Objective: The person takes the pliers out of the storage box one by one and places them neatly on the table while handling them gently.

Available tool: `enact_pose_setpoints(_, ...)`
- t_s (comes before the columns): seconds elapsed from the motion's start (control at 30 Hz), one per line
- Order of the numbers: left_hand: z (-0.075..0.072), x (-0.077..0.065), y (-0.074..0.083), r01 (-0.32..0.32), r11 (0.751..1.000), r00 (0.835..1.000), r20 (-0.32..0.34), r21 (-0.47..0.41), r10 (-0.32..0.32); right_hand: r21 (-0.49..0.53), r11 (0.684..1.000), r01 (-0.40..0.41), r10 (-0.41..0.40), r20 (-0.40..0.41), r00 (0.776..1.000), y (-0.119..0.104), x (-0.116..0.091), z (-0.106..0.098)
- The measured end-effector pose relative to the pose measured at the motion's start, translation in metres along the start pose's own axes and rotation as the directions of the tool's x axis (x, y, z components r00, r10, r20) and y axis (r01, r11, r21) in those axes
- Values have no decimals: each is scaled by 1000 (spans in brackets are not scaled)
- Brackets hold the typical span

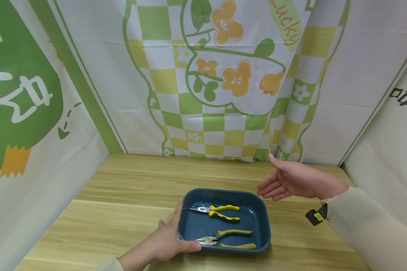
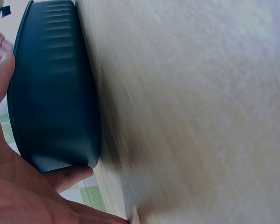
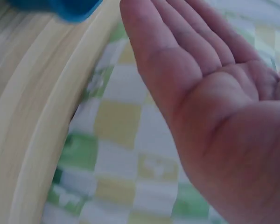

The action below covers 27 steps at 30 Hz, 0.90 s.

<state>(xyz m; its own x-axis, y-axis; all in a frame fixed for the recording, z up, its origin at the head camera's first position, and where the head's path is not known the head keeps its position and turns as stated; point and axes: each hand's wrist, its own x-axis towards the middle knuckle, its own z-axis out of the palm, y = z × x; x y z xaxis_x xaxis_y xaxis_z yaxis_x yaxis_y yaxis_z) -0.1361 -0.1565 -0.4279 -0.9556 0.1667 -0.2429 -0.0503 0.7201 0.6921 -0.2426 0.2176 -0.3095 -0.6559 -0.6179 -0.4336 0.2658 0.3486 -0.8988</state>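
A dark blue rectangular tray (image 1: 224, 194) stands on the wooden table. Inside it, long-nose pliers (image 1: 206, 209) with yellow and black handles lie toward the back. Nearer the front are combination pliers (image 1: 210, 240) with yellow and green handles. Both pairs have their jaws pointing left. My left hand (image 1: 164, 241) grips the tray's left end, thumb at the front corner and fingers along the side wall. In the left wrist view, the thumb reaches the rim. Beyond the tray's back right corner, my right hand (image 1: 296, 178) is held up with straight fingers, holding nothing.
The light wooden tabletop (image 1: 129, 180) surrounds the tray. A printed curtain (image 1: 217, 124) with checks and flowers hangs along the back edge, and fabric panels close both sides. A black strap buckle (image 1: 315, 217) sits at my right wrist.
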Motion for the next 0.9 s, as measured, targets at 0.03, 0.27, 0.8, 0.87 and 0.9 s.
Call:
enact_pose_setpoints(0.03, 0, 0, 0, 1, 1000, 1000, 0, -2, -1, -18, 1000, -15, 16, 6, 1000, -6, 8, 5)
enact_pose_setpoints(0.27, 0, -1, 0, 1, 1000, 1000, 2, -10, -1, -190, 970, -148, 160, 51, 986, -19, 56, 39)
enact_pose_setpoints(0.8, 0, 0, -1, -49, 999, 999, 3, -16, 49, -345, 890, -300, 399, 268, 877, -13, 108, 78)
enact_pose_setpoints(0.87, -1, 1, -1, -44, 999, 999, 7, -14, 45, -367, 876, -314, 422, 266, 867, -13, 112, 81)
enact_pose_setpoints(0.9, -1, 1, -1, -41, 999, 999, 9, -12, 41, -380, 867, -322, 435, 262, 861, -13, 114, 82)
